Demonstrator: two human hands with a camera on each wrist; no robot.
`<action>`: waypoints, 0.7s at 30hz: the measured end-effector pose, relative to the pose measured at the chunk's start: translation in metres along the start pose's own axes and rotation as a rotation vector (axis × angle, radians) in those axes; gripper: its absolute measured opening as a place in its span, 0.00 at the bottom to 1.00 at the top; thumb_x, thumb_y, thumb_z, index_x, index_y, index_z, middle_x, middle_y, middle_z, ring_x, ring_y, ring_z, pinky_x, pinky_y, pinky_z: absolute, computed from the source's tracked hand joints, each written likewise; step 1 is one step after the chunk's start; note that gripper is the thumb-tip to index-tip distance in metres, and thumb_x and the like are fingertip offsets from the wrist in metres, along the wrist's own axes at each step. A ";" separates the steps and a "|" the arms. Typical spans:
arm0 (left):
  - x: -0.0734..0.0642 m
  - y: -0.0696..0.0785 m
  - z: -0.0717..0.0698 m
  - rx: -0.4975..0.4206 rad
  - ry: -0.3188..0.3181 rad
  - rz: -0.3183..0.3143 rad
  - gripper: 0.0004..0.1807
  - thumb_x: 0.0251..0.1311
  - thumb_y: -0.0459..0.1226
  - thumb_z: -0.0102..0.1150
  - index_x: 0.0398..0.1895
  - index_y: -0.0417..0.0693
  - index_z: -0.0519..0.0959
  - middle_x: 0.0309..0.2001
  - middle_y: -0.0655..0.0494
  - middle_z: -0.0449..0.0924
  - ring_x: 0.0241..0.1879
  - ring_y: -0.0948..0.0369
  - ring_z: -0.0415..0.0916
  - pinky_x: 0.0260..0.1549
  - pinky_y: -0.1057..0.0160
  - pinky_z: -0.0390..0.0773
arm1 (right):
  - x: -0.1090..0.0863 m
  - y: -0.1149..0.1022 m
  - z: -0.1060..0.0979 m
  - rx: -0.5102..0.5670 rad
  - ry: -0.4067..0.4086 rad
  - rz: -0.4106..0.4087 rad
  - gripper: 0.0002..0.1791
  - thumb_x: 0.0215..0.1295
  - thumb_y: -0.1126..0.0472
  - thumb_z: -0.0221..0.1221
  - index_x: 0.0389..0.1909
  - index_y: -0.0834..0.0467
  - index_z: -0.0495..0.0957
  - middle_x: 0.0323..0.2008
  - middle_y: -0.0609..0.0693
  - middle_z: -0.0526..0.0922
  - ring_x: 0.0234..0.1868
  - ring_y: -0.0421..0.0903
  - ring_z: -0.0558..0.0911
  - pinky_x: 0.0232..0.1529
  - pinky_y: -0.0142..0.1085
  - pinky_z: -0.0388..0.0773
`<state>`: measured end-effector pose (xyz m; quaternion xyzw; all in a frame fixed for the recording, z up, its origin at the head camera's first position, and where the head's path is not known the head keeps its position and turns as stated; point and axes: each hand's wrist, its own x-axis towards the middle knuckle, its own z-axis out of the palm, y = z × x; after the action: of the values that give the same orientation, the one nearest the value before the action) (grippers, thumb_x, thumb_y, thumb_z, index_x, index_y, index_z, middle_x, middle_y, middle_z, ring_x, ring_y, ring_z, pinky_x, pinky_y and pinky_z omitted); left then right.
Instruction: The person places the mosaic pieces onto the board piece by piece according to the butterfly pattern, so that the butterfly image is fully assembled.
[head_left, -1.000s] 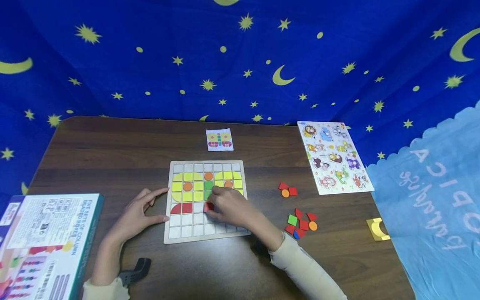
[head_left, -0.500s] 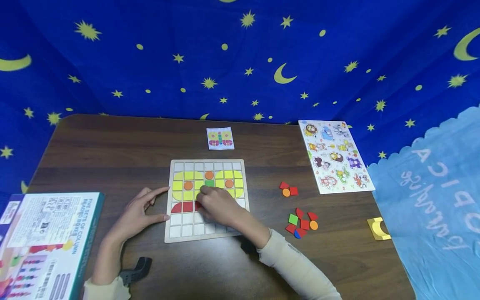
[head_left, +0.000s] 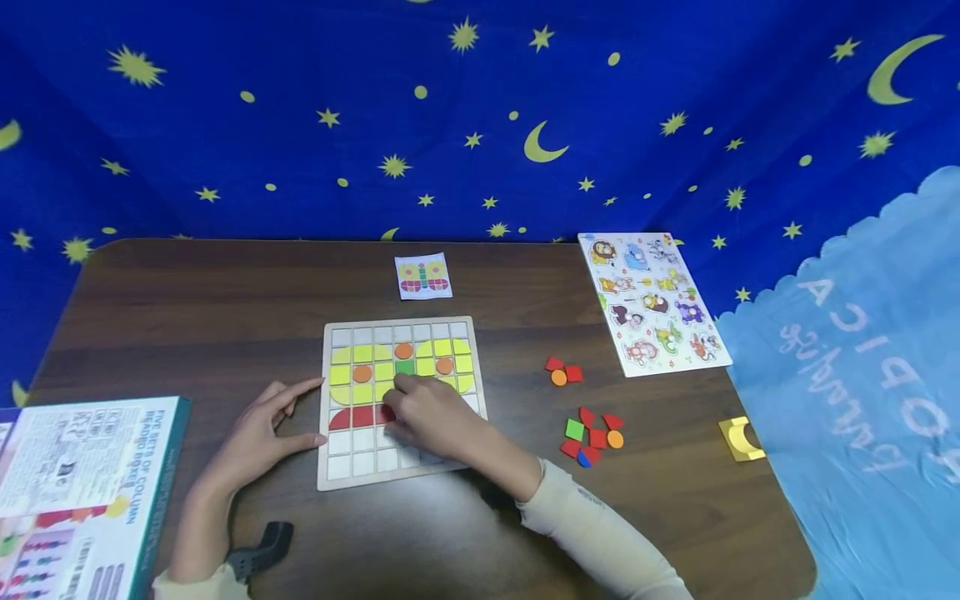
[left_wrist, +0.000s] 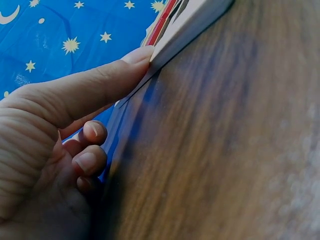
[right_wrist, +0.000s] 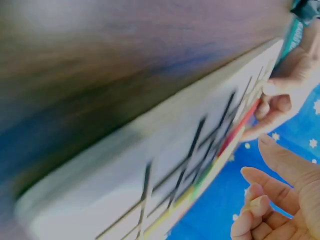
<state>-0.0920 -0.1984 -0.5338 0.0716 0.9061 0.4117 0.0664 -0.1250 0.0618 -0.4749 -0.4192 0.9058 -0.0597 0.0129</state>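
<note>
A wooden grid board (head_left: 363,464) lies flat, its upper rows filled with yellow tiles, orange discs and a green square tile (head_left: 405,367). Lower down, a red quarter-round tile (head_left: 340,419) and a red square tile (head_left: 363,416) sit side by side. Over the middle of the board is my right hand (head_left: 435,421), its fingertips by another red tile (head_left: 382,413), mostly hidden. In the right wrist view, thumb and index of the right hand (right_wrist: 290,195) stand apart with nothing between. My left hand (head_left: 251,437) touches the board's left edge with extended thumb and index.
Right of the board lie loose tiles (head_left: 597,438) in two groups. A pattern card (head_left: 423,277) lies behind the board, an animal puzzle (head_left: 652,304) at back right. A box (head_left: 82,492) stands at left, a yellow block (head_left: 742,439) near the right edge.
My right hand has moved left across the board with a red tile, to beside the red square, and its fingers have come apart. The left hand stays at the edge; the head view has shifted slightly.
</note>
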 end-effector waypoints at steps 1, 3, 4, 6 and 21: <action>0.000 0.000 0.000 0.001 0.005 -0.001 0.43 0.49 0.46 0.77 0.69 0.49 0.70 0.35 0.54 0.58 0.32 0.62 0.56 0.32 0.63 0.58 | -0.004 0.002 -0.003 -0.004 0.008 0.003 0.14 0.62 0.51 0.67 0.43 0.56 0.85 0.34 0.46 0.80 0.32 0.39 0.75 0.38 0.29 0.73; -0.001 -0.001 -0.001 0.002 0.012 -0.003 0.43 0.48 0.46 0.77 0.69 0.49 0.70 0.36 0.54 0.58 0.32 0.62 0.56 0.32 0.64 0.57 | -0.014 0.008 -0.007 -0.009 0.022 0.016 0.14 0.62 0.52 0.68 0.44 0.56 0.85 0.35 0.47 0.80 0.33 0.39 0.76 0.38 0.30 0.73; -0.001 -0.001 -0.001 0.003 0.014 -0.004 0.43 0.48 0.46 0.77 0.69 0.49 0.70 0.36 0.55 0.58 0.32 0.62 0.56 0.32 0.64 0.57 | -0.020 0.012 -0.009 -0.010 0.026 0.028 0.14 0.62 0.53 0.68 0.44 0.57 0.85 0.35 0.47 0.80 0.33 0.39 0.76 0.37 0.30 0.74; 0.000 -0.001 -0.001 0.004 0.016 -0.007 0.43 0.48 0.45 0.77 0.69 0.49 0.70 0.36 0.54 0.58 0.32 0.62 0.56 0.32 0.64 0.58 | -0.033 0.020 -0.012 0.006 0.027 0.061 0.14 0.61 0.55 0.69 0.45 0.58 0.85 0.35 0.48 0.79 0.32 0.40 0.76 0.35 0.30 0.74; 0.000 -0.001 0.000 -0.011 -0.006 -0.031 0.43 0.49 0.48 0.76 0.70 0.50 0.70 0.36 0.54 0.59 0.34 0.61 0.57 0.31 0.64 0.58 | -0.136 0.078 -0.009 -0.036 0.161 0.286 0.14 0.50 0.61 0.75 0.36 0.62 0.84 0.29 0.48 0.75 0.25 0.41 0.73 0.27 0.34 0.74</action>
<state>-0.0924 -0.1992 -0.5349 0.0586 0.9046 0.4153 0.0760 -0.0966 0.2168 -0.4787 -0.2800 0.9553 -0.0744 -0.0591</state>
